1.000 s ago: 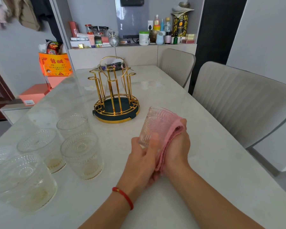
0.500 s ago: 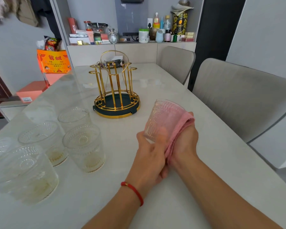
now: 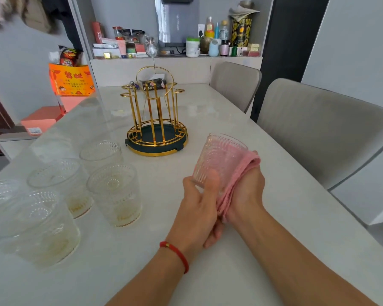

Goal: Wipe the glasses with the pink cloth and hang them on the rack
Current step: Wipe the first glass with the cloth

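Meanwhile, we are gripping a ribbed glass [image 3: 219, 160] near the table's [image 3: 274, 217] right edge, our left hand [image 3: 199, 208] curling round its base to steady it while our right hand [image 3: 248, 191] is pressing the pink cloth [image 3: 237, 173] against its side. Five more glasses [image 3: 113, 191] are waiting at left, apparently empty; the gold rack [image 3: 156, 120] beyond is holding none.

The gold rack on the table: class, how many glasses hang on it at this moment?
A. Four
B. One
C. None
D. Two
C: every prong of the gold rack is bare, the glass being wiped is in the left hand against the pink cloth, and the others stand on the table.
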`<state>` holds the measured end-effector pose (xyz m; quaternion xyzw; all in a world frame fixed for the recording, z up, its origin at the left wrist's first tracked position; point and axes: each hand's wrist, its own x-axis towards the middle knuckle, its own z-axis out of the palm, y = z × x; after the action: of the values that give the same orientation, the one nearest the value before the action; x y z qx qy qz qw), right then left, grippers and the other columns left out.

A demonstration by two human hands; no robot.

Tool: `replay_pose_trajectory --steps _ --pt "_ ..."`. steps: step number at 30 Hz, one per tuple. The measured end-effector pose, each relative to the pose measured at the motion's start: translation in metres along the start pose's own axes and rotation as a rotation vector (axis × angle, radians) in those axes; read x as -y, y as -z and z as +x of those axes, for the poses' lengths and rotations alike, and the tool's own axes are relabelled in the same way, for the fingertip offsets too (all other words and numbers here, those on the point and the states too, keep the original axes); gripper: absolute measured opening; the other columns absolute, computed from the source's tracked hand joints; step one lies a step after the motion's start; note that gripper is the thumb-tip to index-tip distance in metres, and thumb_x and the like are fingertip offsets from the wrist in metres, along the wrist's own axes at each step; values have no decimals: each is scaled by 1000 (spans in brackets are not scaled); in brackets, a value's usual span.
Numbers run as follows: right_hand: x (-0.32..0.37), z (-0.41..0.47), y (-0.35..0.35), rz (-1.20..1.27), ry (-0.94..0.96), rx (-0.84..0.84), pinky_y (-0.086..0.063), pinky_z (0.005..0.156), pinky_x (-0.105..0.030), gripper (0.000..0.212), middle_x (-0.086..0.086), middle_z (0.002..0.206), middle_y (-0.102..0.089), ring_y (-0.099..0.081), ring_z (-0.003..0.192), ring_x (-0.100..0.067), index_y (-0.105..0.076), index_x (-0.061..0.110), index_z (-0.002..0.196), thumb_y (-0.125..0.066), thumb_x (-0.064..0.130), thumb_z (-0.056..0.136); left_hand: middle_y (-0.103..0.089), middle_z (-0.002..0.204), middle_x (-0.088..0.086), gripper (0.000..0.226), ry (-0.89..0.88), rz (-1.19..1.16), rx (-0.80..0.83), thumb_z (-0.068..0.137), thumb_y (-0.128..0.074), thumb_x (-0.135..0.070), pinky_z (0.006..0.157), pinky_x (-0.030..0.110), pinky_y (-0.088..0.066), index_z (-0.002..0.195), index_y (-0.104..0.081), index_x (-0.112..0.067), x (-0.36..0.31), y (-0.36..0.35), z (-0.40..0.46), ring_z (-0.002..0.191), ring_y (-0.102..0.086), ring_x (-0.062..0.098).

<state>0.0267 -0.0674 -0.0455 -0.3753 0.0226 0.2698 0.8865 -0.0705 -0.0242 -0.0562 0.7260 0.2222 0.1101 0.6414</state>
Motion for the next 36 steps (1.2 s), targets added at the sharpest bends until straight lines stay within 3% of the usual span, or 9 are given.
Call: replay_pose_trajectory --steps 6,9,14,19,23,27,30,33,36 --pt "7 -3 5 -64 -58 51 -61 78 -47 67 -18 118 -70 -71 96 -34 -62 11 130 -32 63 102 -37 45 5 97 162 -49 164 78 -1 -92 37 19 -25 64 -47 -8 -2 15 3 33 -40 15" --pt "6 -7 0 -45 -34 -4 -58 51 -36 62 -15 99 -72 -73 73 -29 -64 8 126 -31 57 105 -43 46 9 103 194 -69 171 81 -2 -90 36 22 -33 68 -53 -2 -4 12 8 33 -46 21" --pt "-3 -11 -5 -36 88 -83 -59 67 -38 47 -11 86 -71 -69 73 -28 -68 13 97 -37 47 103 -59 56 15 79 -4 32 24 79 -20 -87 35 26 -40 116 -37 -19 2 -2 0 33 -47 23" --pt "0 -7 1 -51 -36 -6 -61 63 -44 60 -22 120 -69 -69 100 -42 -66 8 124 -31 54 104 -47 56 15 104 129 -41 135 71 -7 -98 37 18 -24 67 -59 -7 -1 14 7 35 -35 18" --pt "-4 -1 0 -55 -76 -71 -60 81 -55 58 -25 126 -67 -68 107 -46 -66 8 127 -35 50 101 -37 46 1 93 237 -50 166 80 -8 -93 32 16 -20 69 -47 -9 -6 15 10 30 -34 12" --pt "-2 2 1 62 -8 -108 -61 73 -46 47 -21 116 -71 -69 98 -41 -69 7 119 -34 35 103 -50 53 9 82 124 20 21 75 -13 -93 37 18 -28 110 -38 -23 -1 -2 9 38 -44 21" --pt "-1 -2 4 81 -2 -86 -60 79 -48 46 -20 109 -72 -70 96 -42 -69 9 114 -30 31 104 -54 64 13 63 2 70 -28 86 -13 -83 39 22 -35 107 -34 -27 5 -4 8 42 -46 20" --pt "-3 -3 6 52 -49 -32 -60 55 -41 51 -19 88 -75 -73 69 -36 -70 9 105 -27 38 106 -63 76 9 82 -33 72 -138 84 -8 -85 54 28 -44 106 -49 -18 10 -2 17 59 -56 22" --pt "-4 0 6 21 -106 9 -61 64 -47 58 -24 108 -73 -74 81 -40 -67 7 120 -29 47 104 -58 61 8 88 124 2 -90 95 -4 -76 40 17 -35 83 -62 -12 2 3 21 39 -49 13"
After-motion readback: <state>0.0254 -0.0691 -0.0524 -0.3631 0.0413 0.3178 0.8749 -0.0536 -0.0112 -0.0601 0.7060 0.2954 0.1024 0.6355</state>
